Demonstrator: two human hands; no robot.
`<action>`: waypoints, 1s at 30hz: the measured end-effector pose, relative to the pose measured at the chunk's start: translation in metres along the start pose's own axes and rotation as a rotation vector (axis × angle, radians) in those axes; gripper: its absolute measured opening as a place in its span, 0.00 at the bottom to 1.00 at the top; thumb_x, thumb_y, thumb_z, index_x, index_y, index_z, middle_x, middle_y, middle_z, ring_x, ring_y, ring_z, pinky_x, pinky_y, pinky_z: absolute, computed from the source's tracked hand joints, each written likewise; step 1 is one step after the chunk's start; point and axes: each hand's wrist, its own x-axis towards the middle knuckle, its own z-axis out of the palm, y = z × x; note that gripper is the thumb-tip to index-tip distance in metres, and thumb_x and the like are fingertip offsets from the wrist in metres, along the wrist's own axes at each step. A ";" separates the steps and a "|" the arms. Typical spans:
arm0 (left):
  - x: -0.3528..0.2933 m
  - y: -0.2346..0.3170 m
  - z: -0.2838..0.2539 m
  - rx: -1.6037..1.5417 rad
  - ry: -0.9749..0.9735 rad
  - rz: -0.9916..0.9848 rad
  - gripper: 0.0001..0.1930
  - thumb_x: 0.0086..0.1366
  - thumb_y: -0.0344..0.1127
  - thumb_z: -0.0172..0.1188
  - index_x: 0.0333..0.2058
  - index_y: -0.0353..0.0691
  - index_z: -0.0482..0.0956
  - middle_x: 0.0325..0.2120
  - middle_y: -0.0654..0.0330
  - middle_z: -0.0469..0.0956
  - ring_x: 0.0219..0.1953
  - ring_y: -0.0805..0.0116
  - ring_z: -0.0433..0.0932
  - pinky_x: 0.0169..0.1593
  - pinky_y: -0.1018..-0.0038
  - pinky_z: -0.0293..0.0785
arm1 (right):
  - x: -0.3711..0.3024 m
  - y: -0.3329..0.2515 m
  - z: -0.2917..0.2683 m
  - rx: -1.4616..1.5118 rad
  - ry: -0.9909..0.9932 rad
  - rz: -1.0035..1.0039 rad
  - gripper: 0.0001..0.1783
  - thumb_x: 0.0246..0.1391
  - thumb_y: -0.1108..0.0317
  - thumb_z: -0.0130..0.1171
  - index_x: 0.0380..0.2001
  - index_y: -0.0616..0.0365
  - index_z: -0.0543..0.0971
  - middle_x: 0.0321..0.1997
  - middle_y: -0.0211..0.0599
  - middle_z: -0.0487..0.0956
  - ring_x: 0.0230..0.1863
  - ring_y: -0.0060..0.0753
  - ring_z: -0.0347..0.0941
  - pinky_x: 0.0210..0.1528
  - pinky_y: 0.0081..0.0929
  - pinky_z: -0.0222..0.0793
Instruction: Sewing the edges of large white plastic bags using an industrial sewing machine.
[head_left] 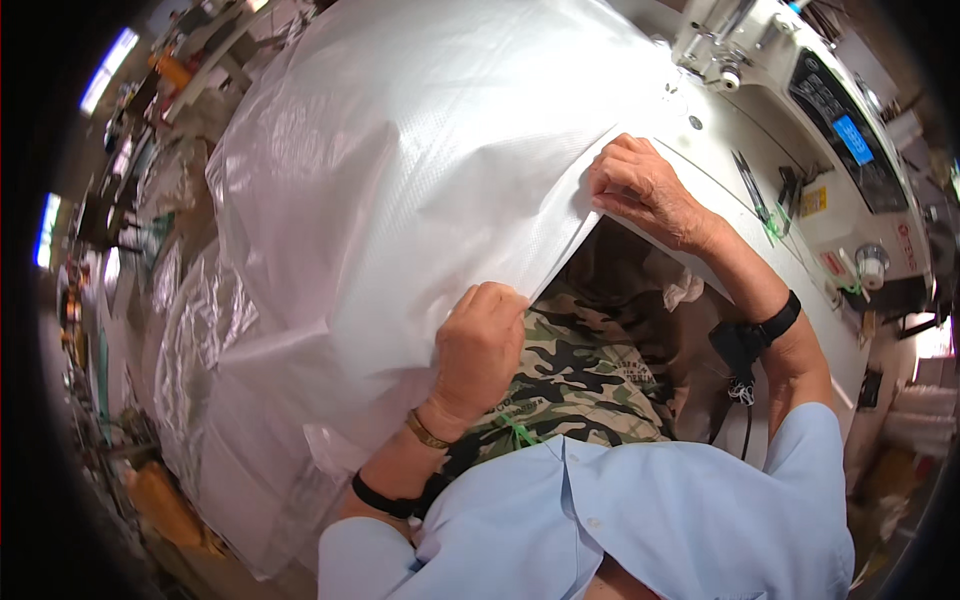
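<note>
A large white woven plastic sheet [400, 170] with a clear film layer lies draped over the sewing table and spills down to the left. My left hand [480, 345] grips the sheet's near edge over my lap, fingers curled under it. Farther up, my right hand [640, 190] pinches the same edge, close to the sewing machine. Between the two hands the edge runs as a straight diagonal line. Both wrists wear black bands.
An industrial sewing machine [800, 90] with a blue-lit control panel [850, 135] stands at the upper right on a white table [740, 215]. Scissors [748, 180] lie on the table. Piles of clear plastic bags [190, 330] fill the left side. Camouflage trousers [580, 370] cover my lap.
</note>
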 end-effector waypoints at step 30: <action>0.025 0.007 -0.006 0.074 0.145 0.048 0.10 0.57 0.21 0.66 0.39 0.36 0.84 0.23 0.60 0.72 0.21 0.66 0.71 0.26 0.71 0.68 | 0.003 0.011 -0.011 -0.101 -0.075 -0.113 0.11 0.50 0.66 0.67 0.30 0.51 0.74 0.30 0.28 0.73 0.37 0.33 0.70 0.41 0.31 0.63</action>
